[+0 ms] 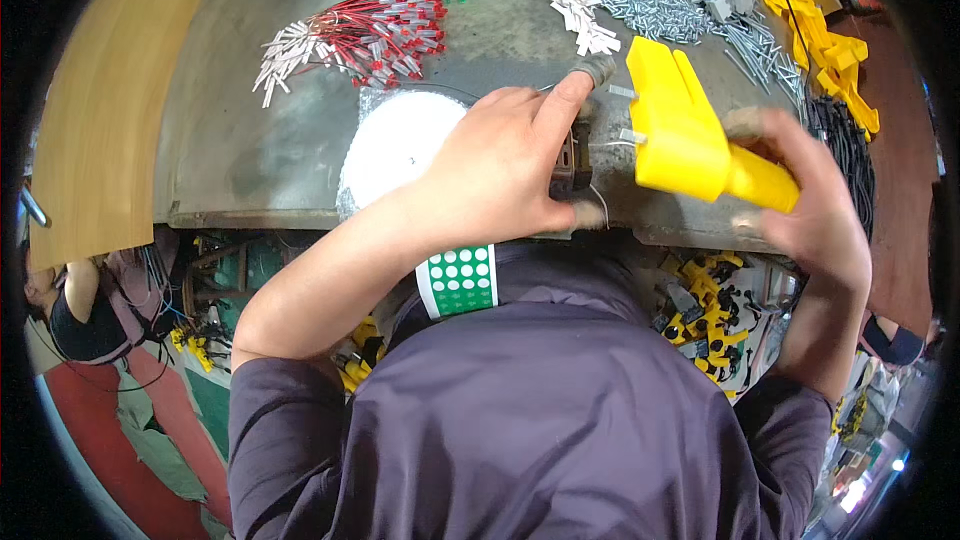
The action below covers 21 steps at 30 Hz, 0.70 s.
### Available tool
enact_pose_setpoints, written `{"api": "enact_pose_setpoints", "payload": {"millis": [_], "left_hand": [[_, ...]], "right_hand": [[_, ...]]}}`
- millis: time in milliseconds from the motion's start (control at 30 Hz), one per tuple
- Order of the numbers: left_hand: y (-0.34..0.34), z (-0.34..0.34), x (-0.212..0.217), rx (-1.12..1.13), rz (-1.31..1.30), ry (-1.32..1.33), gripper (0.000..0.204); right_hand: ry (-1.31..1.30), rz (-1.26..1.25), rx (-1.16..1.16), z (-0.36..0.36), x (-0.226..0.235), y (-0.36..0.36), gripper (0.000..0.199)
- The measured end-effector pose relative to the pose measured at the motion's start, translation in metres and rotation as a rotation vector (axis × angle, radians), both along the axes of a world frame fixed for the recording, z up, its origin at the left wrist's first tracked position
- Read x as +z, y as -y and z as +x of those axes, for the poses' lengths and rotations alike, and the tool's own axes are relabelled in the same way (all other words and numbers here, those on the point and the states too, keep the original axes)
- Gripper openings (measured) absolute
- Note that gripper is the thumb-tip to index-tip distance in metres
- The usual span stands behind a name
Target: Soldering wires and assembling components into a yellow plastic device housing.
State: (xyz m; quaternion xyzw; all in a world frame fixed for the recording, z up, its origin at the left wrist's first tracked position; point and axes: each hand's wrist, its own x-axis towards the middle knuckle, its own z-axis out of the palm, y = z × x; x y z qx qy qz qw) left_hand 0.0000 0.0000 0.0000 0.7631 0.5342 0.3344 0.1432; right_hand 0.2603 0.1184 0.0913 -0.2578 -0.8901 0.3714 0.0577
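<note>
My right hand [825,205] grips a yellow plastic housing [680,130] by its round, narrow end, and the fingertips are blurred. The housing's wide, split end points away from me, above the bench. My left hand [500,160] spreads thumb and index finger apart, both tips covered, with nothing seen between them. Between the two hands is a small brownish metal fixture [568,158], partly hidden by the left hand. Thin white wires with small pale connectors [630,136] show next to the housing; where they run is unclear. A white round disc [395,145] lies beside my left wrist.
Red wire bundles [370,30] lie at the back left. White connectors [582,15], a pile of screws [655,10] and yellow plastic parts [830,50] are at the back right, near black cables [840,140]. A green dotted sticker sheet [460,280] hangs at the bench's front edge.
</note>
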Motion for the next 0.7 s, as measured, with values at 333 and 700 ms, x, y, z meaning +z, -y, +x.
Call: {"api": "enact_pose_setpoints", "payload": {"millis": [333,700], "left_hand": [[-0.006,-0.006,-0.008,0.027,-0.083,0.041,0.092],[-0.016,0.006,-0.006,0.012,-0.083,0.051,0.087]], "right_hand": [[0.108,0.55,0.188,-0.019,-0.025,0.001,0.059],[-0.022,0.474,0.158,-0.015,-0.068,-0.007,0.056]]}}
